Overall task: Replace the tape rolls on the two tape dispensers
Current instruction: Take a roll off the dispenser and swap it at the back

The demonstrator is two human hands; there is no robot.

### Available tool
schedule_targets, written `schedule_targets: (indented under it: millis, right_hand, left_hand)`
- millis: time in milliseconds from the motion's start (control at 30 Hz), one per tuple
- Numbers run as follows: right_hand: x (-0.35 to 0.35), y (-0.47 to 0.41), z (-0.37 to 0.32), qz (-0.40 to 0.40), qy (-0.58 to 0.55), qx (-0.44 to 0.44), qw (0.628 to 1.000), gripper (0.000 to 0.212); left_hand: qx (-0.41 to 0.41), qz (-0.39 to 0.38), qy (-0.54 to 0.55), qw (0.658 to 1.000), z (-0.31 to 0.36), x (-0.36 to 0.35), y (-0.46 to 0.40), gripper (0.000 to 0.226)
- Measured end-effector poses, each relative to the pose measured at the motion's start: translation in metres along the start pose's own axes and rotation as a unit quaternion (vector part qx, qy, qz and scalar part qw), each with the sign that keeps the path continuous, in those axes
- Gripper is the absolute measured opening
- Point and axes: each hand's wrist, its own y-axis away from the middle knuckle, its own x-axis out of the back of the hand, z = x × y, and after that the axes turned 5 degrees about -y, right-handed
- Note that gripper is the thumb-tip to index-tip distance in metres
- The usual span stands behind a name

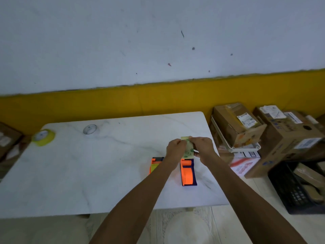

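Nearest the camera, an orange and dark-blue tape dispenser (188, 171) is seen lying on the white marble table (88, 173), with a second dispenser (155, 164) just beside it on the left, partly hidden by the left forearm; a yellowish roll appears to be seated in that one.

Just above the near dispenser, a pale green patterned tape roll (187, 148) is held between both hands. The left hand (175, 149) is closed on its left side and the right hand (202, 148) on its right, fingers curled around it. Whether a loose end is being peeled cannot be told.

The step in hand is judged to be fitting this roll. It is best done if the roll is kept square to the hub, the loose end is found first, and the tape is led toward the cutter.

Farther off, a yellow roll (43, 137) and a clear roll (90, 129) are left near the far-left edge, well apart from the hands.
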Motion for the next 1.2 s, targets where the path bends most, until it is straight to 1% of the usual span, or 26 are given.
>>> schedule_targets:
  millis: [67,167,267,400,500,567,700,800,900,1000,1067,1133,1200]
  right_hand:
    - [-0.013,0.007,-0.009,-0.009,-0.003,0.01,1.0,0.013]
    - [-0.029,0.01,-0.017,-0.027,0.001,0.018,0.999,0.013]
    - [-0.047,0.018,-0.019,-0.054,0.004,0.022,0.998,0.012]
    - [-0.075,0.028,-0.018,-0.087,0.026,0.027,0.995,0.017]
    - [-0.094,0.034,-0.014,-0.103,0.037,0.032,0.993,0.013]
    - [-0.114,0.041,-0.006,-0.123,0.046,0.025,0.991,0.019]
    - [-0.167,0.065,0.018,-0.165,0.08,0.017,0.983,0.022]
    - [-0.211,0.085,0.034,-0.185,0.107,0.019,0.977,0.032]
    - [-0.259,0.109,0.054,-0.207,0.125,0.022,0.97,0.032]
    - [-0.314,0.141,0.083,-0.232,0.139,0.023,0.962,0.032]
    - [-0.348,0.16,0.098,-0.24,0.148,0.028,0.959,0.027]
    - [-0.378,0.178,0.109,-0.25,0.156,0.034,0.955,0.016]
    - [-0.403,0.195,0.118,-0.255,0.159,0.038,0.953,0.013]
  left_hand:
    - [-0.014,0.031,-0.002,0.999,0.013,0.011,0.008,0.018]
    - [-0.01,0.051,-0.009,0.999,0.023,0.026,0.01,0.016]
    - [-0.005,0.081,0.003,0.997,0.023,0.044,0.009,0.009]
    - [-0.003,0.116,0.014,0.993,0.024,0.068,0.014,0.009]
    - [-0.001,0.13,0.02,0.991,0.024,0.087,0.022,0.013]
    - [0.006,0.15,0.025,0.988,0.019,0.108,0.032,0.011]
    - [0.015,0.194,0.043,0.98,0.003,0.163,0.047,0.011]
    - [0.023,0.219,0.06,0.974,-0.008,0.207,0.058,0.012]
    - [0.035,0.236,0.065,0.969,-0.029,0.258,0.07,0.008]
    - [0.042,0.263,0.067,0.962,-0.056,0.322,0.079,0.019]
    - [0.045,0.266,0.073,0.96,-0.066,0.362,0.085,0.019]
    - [0.042,0.267,0.071,0.96,-0.077,0.396,0.091,0.015]
    - [0.042,0.279,0.086,0.956,-0.086,0.426,0.099,0.012]
